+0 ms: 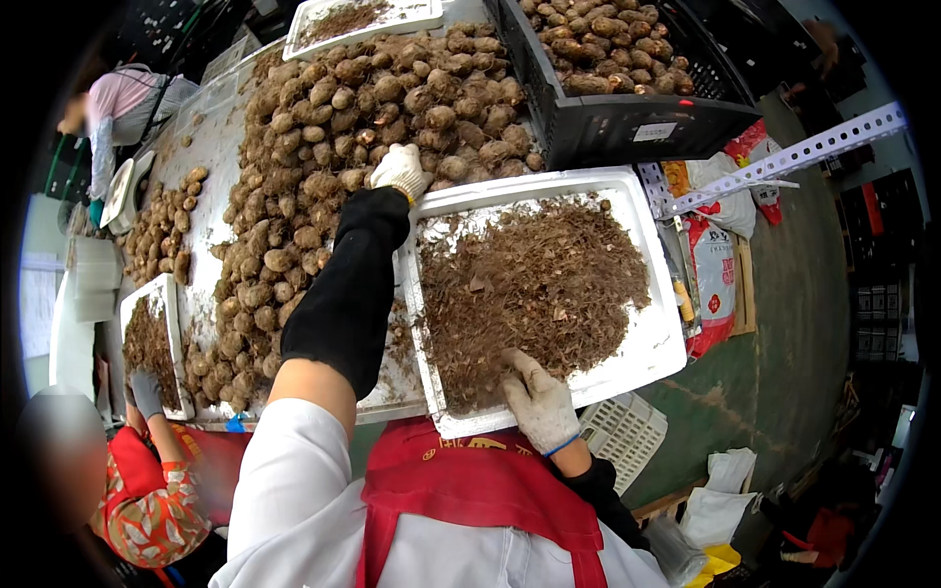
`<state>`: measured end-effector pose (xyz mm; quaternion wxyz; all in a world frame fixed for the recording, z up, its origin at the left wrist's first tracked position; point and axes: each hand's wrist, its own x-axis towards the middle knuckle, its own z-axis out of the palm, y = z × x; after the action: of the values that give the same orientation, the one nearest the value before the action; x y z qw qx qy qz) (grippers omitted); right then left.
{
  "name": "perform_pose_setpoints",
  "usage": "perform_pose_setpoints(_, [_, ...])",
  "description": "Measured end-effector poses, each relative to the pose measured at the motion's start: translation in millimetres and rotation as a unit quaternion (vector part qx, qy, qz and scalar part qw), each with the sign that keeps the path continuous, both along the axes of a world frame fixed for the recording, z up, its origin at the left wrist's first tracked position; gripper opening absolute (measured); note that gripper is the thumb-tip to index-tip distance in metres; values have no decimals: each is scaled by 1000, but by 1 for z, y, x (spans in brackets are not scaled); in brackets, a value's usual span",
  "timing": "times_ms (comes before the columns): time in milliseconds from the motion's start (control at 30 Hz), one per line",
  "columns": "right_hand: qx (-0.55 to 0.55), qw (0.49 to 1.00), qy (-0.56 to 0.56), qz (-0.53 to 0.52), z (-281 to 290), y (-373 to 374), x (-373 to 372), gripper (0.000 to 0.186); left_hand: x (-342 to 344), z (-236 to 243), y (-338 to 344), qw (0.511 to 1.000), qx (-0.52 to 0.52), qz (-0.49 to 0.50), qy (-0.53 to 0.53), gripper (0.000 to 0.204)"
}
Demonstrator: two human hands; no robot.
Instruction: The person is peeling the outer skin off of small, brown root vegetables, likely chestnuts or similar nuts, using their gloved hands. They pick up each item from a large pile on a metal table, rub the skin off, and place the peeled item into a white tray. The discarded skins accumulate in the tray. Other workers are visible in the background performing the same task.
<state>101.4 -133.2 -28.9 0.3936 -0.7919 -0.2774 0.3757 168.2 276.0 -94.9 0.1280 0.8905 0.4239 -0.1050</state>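
Observation:
A white foam tray (428, 338) lies tilted in front of me, spread with brown fibrous root debris (549, 284). Beyond its far left corner my left hand (400, 171), in a white knit glove, reaches among the heaped taros (319, 186). Its fingers look curled, but what they hold is hidden beneath the hand. My right hand (542, 402), in a soiled white glove, hangs over the tray's near edge. Its fingers are apart on the debris, with no taro visible in them.
A black crate (627, 127) of taros stands at the far right, near a perforated metal bar (784, 162). Another foam tray (436, 18) is at the back. At left, a co-worker's gloved hand (147, 394) touches a smaller debris tray (176, 343). Another person (137, 103) stands beyond.

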Motion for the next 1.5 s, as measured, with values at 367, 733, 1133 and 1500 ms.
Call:
perform_pose_setpoints(367, [117, 981, -155, 26, -2, 3, 29, 39, -109, 84, -103, 867, -386, -25, -315, 52])
perform_pose_setpoints(733, [240, 959, -147, 39, 38, 52, 38, 33, -174, 92, -233, 798, -419, -20, -432, 48])
perform_pose_setpoints(1133, [120, 987, 90, -57, 29, 27, 40, 16, -190, 70, -258, 762, -457, 24, -458, 58])
perform_pose_setpoints(1500, [156, 987, 13, -31, 18, 19, 30, 16, -195, 73, -266, 810, -396, -10, -433, 61])
